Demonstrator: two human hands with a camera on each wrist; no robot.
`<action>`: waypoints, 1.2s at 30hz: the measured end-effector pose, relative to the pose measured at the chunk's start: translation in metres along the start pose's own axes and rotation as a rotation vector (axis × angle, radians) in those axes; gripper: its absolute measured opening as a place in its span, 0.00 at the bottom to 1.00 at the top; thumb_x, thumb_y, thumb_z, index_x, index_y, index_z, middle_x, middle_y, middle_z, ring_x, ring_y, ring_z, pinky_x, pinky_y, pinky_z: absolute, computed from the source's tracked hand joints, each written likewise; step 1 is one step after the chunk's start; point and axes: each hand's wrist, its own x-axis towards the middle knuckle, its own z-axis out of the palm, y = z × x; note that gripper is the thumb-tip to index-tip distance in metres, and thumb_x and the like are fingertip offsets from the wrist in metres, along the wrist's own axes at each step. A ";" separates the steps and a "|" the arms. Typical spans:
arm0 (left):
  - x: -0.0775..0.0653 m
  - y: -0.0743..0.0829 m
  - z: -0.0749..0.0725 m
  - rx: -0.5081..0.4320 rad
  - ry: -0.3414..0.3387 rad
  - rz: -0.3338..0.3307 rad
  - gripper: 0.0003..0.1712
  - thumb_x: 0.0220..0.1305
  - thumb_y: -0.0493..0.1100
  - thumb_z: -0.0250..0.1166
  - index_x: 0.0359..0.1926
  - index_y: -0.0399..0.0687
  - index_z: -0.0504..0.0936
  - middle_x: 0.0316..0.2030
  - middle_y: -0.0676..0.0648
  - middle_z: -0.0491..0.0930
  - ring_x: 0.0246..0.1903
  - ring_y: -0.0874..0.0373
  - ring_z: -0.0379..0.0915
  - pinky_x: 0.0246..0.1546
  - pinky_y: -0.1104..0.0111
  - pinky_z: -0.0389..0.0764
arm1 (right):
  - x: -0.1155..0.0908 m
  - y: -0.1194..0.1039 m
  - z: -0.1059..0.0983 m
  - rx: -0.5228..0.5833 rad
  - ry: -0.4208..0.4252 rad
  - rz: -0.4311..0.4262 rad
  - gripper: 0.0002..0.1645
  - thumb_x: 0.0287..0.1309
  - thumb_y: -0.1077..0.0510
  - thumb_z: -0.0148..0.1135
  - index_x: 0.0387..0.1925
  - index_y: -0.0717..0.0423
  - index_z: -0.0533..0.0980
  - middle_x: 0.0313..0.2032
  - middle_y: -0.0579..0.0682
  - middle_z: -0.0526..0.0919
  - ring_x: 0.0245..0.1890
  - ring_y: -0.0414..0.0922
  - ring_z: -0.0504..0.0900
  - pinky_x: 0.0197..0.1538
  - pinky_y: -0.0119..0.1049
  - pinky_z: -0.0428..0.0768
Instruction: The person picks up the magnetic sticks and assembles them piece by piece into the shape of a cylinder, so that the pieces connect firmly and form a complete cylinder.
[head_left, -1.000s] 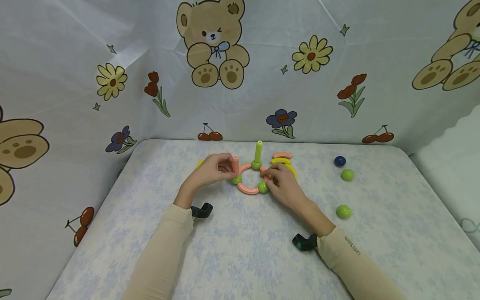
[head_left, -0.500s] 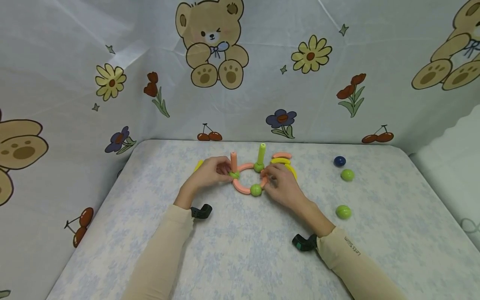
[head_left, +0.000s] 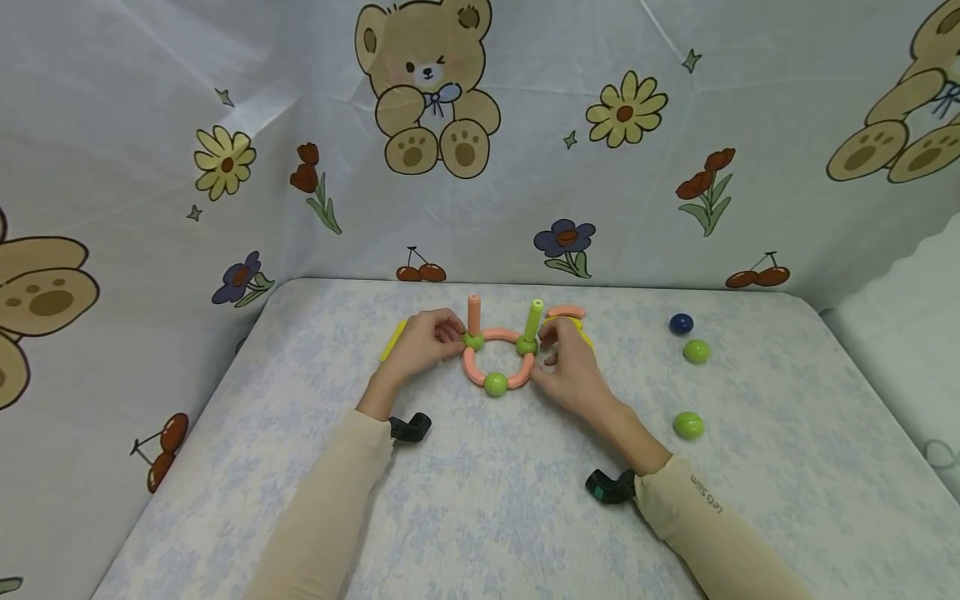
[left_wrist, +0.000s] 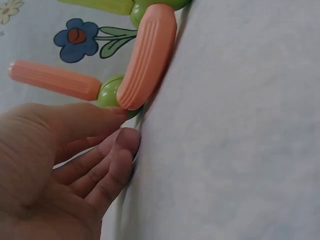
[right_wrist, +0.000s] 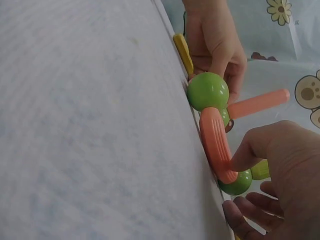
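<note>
On the counter (head_left: 480, 517), btwn the person's hands, sits a ring of curved salmon-pink ribbed rods (head_left: 501, 334) joined by three shiny green balls, w/ the front green ball (head_left: 496, 383) nearest the person. Up from the left green ball (head_left: 473, 340) stands a straight salmon-pink rod (head_left: 474, 315); from the right green ball (head_left: 527, 346) rises a straight light-green rod (head_left: 534, 318), leaning a bit right.

Left hand (head_left: 420, 340) has its thumb on the left green ball, fingers bent close by; can't tell from here whether they pinch it. Right hand (head_left: 572, 367) touches the nr right curved rod w/ its thumb; its other fingers are loosely bent below the right green ball, no grip that I can see.

Just beyond the right hand: a loose curved salmon-pink pc (head_left: 566, 312) plus yellow curved pcs (head_left: 588, 340), partly hidden. Another yellow pc (head_left: 394, 340) shows behind the left hand. Well off to the right, a dark blue ball (head_left: 681, 323), a far loose green ball (head_left: 697, 351) & a nearer loose green ball (head_left: 688, 425).

Both arms wear cream sleeves (head_left: 315, 508), black wrist devices (head_left: 411, 427) too. Bkgd: pale cloth (head_left: 517, 200) w/ bears, flowers, cherries etc.
</note>
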 end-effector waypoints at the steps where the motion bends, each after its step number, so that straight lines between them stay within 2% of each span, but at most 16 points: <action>1: 0.000 0.000 0.002 0.001 0.012 -0.003 0.08 0.65 0.34 0.74 0.44 0.42 0.85 0.35 0.44 0.86 0.32 0.54 0.81 0.34 0.67 0.81 | 0.000 0.000 0.000 0.007 -0.012 0.000 0.30 0.60 0.65 0.70 0.62 0.61 0.69 0.53 0.58 0.79 0.50 0.55 0.84 0.47 0.47 0.86; 4: 0.000 0.000 0.007 0.011 0.046 -0.007 0.07 0.67 0.36 0.73 0.44 0.42 0.86 0.36 0.44 0.85 0.32 0.55 0.81 0.35 0.68 0.81 | 0.001 0.000 0.000 0.036 -0.056 -0.002 0.34 0.59 0.67 0.67 0.66 0.60 0.69 0.57 0.57 0.80 0.55 0.54 0.82 0.49 0.47 0.85; 10: 0.002 0.000 0.016 0.065 0.129 -0.003 0.03 0.69 0.38 0.72 0.41 0.44 0.87 0.34 0.46 0.86 0.32 0.57 0.79 0.36 0.69 0.79 | 0.001 0.004 0.000 0.066 -0.098 0.010 0.26 0.59 0.63 0.71 0.59 0.56 0.75 0.48 0.52 0.84 0.44 0.52 0.81 0.48 0.46 0.80; 14: 0.003 -0.002 0.019 0.105 0.153 0.009 0.02 0.70 0.39 0.70 0.39 0.45 0.87 0.32 0.47 0.85 0.31 0.58 0.77 0.35 0.69 0.77 | 0.001 0.006 0.000 0.099 -0.108 -0.014 0.26 0.58 0.60 0.75 0.57 0.56 0.78 0.49 0.49 0.84 0.43 0.51 0.79 0.48 0.45 0.78; 18: 0.004 -0.003 0.020 0.138 0.115 0.020 0.05 0.73 0.41 0.68 0.42 0.45 0.88 0.32 0.48 0.83 0.30 0.57 0.73 0.35 0.67 0.74 | 0.001 0.007 -0.002 0.102 -0.125 -0.027 0.30 0.57 0.59 0.78 0.60 0.56 0.78 0.54 0.49 0.84 0.44 0.50 0.77 0.49 0.45 0.76; 21: 0.003 -0.001 0.017 0.142 0.056 0.008 0.08 0.75 0.44 0.66 0.46 0.46 0.88 0.33 0.48 0.82 0.31 0.56 0.71 0.35 0.66 0.72 | 0.001 0.006 -0.002 0.102 -0.139 -0.025 0.32 0.58 0.58 0.78 0.63 0.56 0.78 0.57 0.50 0.83 0.44 0.50 0.78 0.49 0.45 0.77; 25: 0.000 0.004 0.012 0.123 -0.012 -0.017 0.09 0.77 0.44 0.65 0.51 0.48 0.87 0.35 0.48 0.81 0.32 0.55 0.72 0.36 0.65 0.73 | 0.001 0.008 -0.002 0.095 -0.137 -0.017 0.34 0.57 0.54 0.80 0.63 0.55 0.77 0.55 0.49 0.83 0.44 0.50 0.78 0.48 0.44 0.77; 28: -0.002 0.006 0.009 0.119 -0.034 -0.024 0.09 0.77 0.44 0.65 0.51 0.48 0.87 0.34 0.48 0.81 0.32 0.55 0.72 0.36 0.65 0.73 | 0.001 0.010 -0.001 0.085 -0.129 -0.016 0.35 0.55 0.50 0.82 0.62 0.54 0.77 0.54 0.47 0.82 0.43 0.49 0.77 0.48 0.43 0.76; 36: -0.002 0.012 0.007 0.107 -0.104 0.020 0.14 0.76 0.41 0.66 0.56 0.39 0.86 0.38 0.46 0.81 0.34 0.56 0.75 0.38 0.67 0.76 | 0.000 0.010 -0.001 0.087 -0.117 -0.006 0.32 0.53 0.50 0.84 0.55 0.50 0.76 0.51 0.46 0.82 0.43 0.50 0.75 0.47 0.44 0.75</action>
